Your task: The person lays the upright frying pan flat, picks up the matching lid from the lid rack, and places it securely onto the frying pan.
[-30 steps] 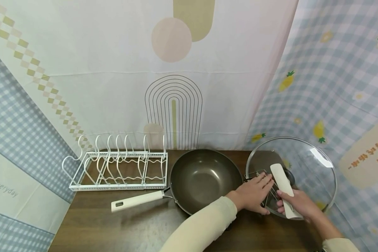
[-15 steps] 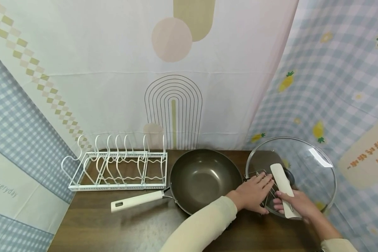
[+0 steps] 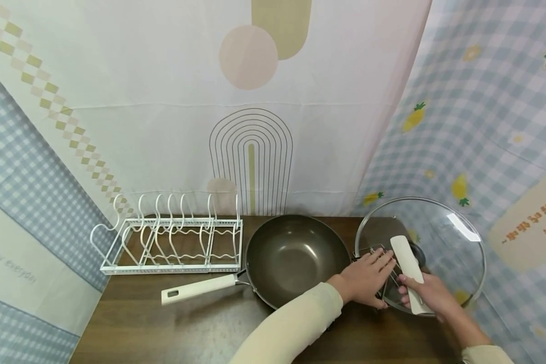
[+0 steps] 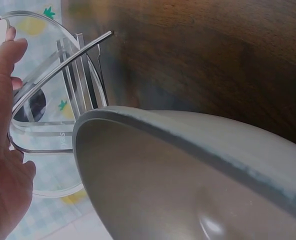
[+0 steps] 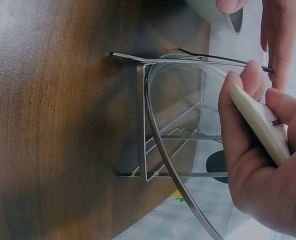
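My right hand (image 3: 429, 296) grips a long cream-white handle (image 3: 407, 260), thumb on one side and fingers on the other. Behind it a large glass lid (image 3: 455, 263) with a metal rim stands tilted. A black knob (image 3: 417, 254) shows close by the handle; whether the two are joined is hidden. The lid leans in a metal wire stand (image 5: 142, 120) on the table. Laid over that stand, my left hand (image 3: 368, 278) has its fingers stretched towards the lid. Just left of this hand sits a dark wok (image 3: 296, 263) with a cream handle (image 3: 197, 289) pointing left.
A white wire rack (image 3: 170, 270) with upright loops stands at the back left of the wooden table (image 3: 164, 333). Printed cloths (image 3: 327, 141) hang behind and at both sides. On the right the lid comes close to the checked cloth (image 3: 505, 151).
Both hands keep their places over the past second. The fingers of my right hand shift very slightly around the handle; lid, stand and wok stay put.
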{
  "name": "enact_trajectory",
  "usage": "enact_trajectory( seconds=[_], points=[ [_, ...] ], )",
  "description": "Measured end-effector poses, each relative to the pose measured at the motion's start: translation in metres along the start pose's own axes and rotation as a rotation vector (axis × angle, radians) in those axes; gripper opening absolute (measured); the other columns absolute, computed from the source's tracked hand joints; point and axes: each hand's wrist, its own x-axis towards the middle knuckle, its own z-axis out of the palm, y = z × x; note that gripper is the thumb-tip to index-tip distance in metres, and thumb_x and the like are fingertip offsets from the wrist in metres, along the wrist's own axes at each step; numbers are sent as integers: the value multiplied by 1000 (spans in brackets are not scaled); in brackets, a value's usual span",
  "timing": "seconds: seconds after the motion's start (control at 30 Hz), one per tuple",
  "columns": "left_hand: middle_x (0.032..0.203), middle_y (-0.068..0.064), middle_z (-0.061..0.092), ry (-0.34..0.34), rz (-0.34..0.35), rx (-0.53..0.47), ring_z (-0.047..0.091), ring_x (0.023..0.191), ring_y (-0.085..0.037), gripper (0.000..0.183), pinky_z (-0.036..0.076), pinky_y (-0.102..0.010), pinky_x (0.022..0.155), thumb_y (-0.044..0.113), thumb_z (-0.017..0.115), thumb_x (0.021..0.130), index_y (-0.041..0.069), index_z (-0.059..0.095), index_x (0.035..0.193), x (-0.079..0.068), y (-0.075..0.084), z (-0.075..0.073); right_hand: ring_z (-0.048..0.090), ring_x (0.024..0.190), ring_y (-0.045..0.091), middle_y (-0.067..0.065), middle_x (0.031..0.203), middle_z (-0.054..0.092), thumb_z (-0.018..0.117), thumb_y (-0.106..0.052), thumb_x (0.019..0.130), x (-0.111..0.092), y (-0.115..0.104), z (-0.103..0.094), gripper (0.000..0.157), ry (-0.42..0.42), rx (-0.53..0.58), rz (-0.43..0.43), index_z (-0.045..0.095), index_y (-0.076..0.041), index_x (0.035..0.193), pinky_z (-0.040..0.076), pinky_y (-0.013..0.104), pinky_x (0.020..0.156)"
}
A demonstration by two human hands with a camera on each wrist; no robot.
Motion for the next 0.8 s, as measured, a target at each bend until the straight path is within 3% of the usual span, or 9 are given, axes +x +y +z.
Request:
enact_trajectory(
  seconds=[0.27,0.53,0.8],
  points=[
    [163,0,-11,-20,-10,-11,-1,152,-18,112,17,-31,123,85,41,76,22,-6,155,-1,0,-1,69,62,20,1,73,67,58,-36,96,-1,-2,6,43,99,-70,14,56,6,106,60,43,63],
    [163,1,-12,-26,0,-4,-2,152,-18,111,17,-32,123,86,38,77,22,-7,154,-1,-2,-1,68,60,19,0,70,66,59,-41,95,-4,-4,7,40,125,-85,29,57,-1,98,60,42,61],
    [163,2,-13,-30,-6,1,-3,152,-17,111,16,-32,123,86,37,76,22,-9,154,0,-2,-2,68,59,19,-1,69,67,58,-38,96,-6,-6,6,43,139,-127,28,56,4,103,60,42,62]
  ],
)
